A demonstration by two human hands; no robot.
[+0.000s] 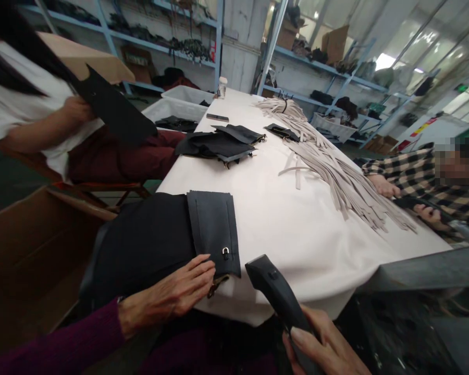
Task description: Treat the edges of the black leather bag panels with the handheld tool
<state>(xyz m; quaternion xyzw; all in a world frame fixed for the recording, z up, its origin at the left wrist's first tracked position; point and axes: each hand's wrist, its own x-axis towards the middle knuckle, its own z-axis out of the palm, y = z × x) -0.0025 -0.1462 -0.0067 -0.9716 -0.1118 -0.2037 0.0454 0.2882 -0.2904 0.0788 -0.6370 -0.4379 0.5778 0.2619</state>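
A black fabric piece with a stitched black panel lies over the left edge of the white-covered table. The panel carries a small metal ring, and a metal clasp shows under its near edge. My left hand rests flat on the near edge of the black piece, fingers stretched out, its fingertips just left of the ring. Over the table's near edge, my right hand is wrapped round a black handheld tool, whose wide end points up and left towards the panel.
The white table bears more black pieces, a phone and long beige strips. A person at left holds a black panel; another sits at right. A cardboard box stands at left, a metal bar at right.
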